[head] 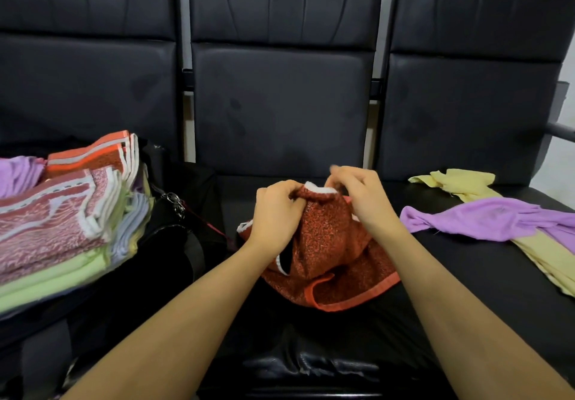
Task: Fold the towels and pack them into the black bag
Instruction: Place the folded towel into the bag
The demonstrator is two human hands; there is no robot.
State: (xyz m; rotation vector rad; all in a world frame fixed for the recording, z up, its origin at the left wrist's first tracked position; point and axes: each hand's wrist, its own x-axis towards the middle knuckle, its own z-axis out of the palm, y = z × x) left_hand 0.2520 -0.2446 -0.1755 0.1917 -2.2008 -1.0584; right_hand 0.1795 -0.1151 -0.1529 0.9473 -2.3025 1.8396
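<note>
Now both hands work at the middle of the black leather bench seat. The left hand has its grip closed on the top edge of a crumpled red speckled towel with an orange border, and the right hand pinches the same white-trimmed edge just beside it. The towel's lower folds rest on the seat. At the bench's left end, a stack of folded pink, orange, green and purple towels sits on the open black bag. Toward the right end, a loose purple cloth lies across a pale yellow cloth.
</note>
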